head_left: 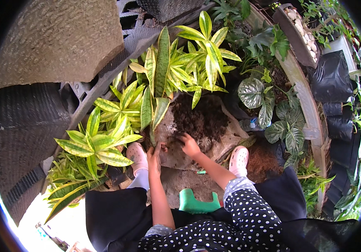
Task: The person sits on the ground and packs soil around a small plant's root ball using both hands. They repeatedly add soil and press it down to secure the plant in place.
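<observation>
My left hand (154, 153) grips the base of a tall plant with long green, yellow-edged leaves (160, 71), holding it upright. My right hand (189, 145) rests with spread fingers on a pile of dark soil (201, 119) that lies on a grey sheet (226, 140) on the ground. Both arms wear dotted sleeves pushed up the forearm.
Yellow-green striped plants (96, 140) stand at the left and behind. Broad patterned leaves (252, 92) grow at the right beside a curved kerb (304, 96). My feet in pale pink clogs (238, 159) flank the soil. A green stool (197, 203) is below me. Black plastic bags (331, 80) sit far right.
</observation>
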`<control>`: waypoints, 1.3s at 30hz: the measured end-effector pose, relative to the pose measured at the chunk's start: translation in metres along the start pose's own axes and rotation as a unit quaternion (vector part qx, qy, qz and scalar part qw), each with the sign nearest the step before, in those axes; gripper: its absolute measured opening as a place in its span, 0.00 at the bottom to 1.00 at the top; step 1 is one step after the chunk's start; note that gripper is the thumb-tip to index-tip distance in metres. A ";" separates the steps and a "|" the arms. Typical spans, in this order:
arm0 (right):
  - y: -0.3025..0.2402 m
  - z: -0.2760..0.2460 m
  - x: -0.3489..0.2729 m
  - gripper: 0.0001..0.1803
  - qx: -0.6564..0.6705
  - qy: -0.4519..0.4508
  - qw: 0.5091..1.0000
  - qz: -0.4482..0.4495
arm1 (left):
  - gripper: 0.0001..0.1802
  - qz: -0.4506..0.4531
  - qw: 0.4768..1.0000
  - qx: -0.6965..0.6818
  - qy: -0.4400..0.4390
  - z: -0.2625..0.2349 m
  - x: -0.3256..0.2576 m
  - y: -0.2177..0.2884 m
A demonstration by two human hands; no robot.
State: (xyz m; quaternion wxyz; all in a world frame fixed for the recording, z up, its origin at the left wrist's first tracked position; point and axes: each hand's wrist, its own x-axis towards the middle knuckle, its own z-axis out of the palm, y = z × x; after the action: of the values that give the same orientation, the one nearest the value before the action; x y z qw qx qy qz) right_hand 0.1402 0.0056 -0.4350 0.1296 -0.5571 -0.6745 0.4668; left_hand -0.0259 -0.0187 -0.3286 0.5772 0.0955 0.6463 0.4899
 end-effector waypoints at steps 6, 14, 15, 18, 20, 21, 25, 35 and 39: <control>-0.008 0.011 0.001 0.23 -0.031 -0.094 0.990 -0.102 | 0.14 -0.013 1.000 0.014 0.001 0.003 0.000 0.005; -0.009 0.051 0.013 0.13 -0.219 -0.153 0.934 -0.237 | 0.14 -0.027 0.999 0.017 0.023 -0.004 -0.001 0.007; -0.009 0.050 0.018 0.13 -0.215 -0.161 0.940 -0.212 | 0.14 -0.021 0.999 0.020 0.013 -0.002 -0.001 0.010; -0.001 0.039 0.021 0.15 0.010 -0.040 0.994 -0.100 | 0.14 -0.002 0.999 0.032 -0.003 0.003 -0.002 0.015; -0.008 0.017 0.022 0.18 -0.037 -0.009 0.998 -0.044 | 0.14 0.014 0.999 0.040 0.009 0.002 0.000 0.008; 0.001 0.011 0.023 0.18 -0.087 -0.010 0.995 -0.045 | 0.14 0.004 0.999 0.035 0.012 0.004 -0.001 0.007; 0.012 0.006 0.029 0.20 -0.193 -0.019 0.979 -0.063 | 0.14 -0.021 1.000 0.007 0.015 0.010 -0.005 0.013; 0.027 -0.024 0.025 0.16 0.538 -0.052 0.810 0.228 | 0.14 -0.005 1.000 -0.029 -0.006 0.028 -0.006 0.008; 0.000 -0.066 0.012 0.20 0.634 -0.058 0.723 0.267 | 0.14 0.005 1.000 -0.021 -0.008 0.037 -0.007 0.004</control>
State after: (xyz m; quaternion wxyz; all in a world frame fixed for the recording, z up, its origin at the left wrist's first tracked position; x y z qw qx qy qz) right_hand 0.1820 0.0483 -0.4036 0.2833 -0.4736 -0.0502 0.8324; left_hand 0.0055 -0.0014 -0.3157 0.5814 0.0910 0.6310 0.5055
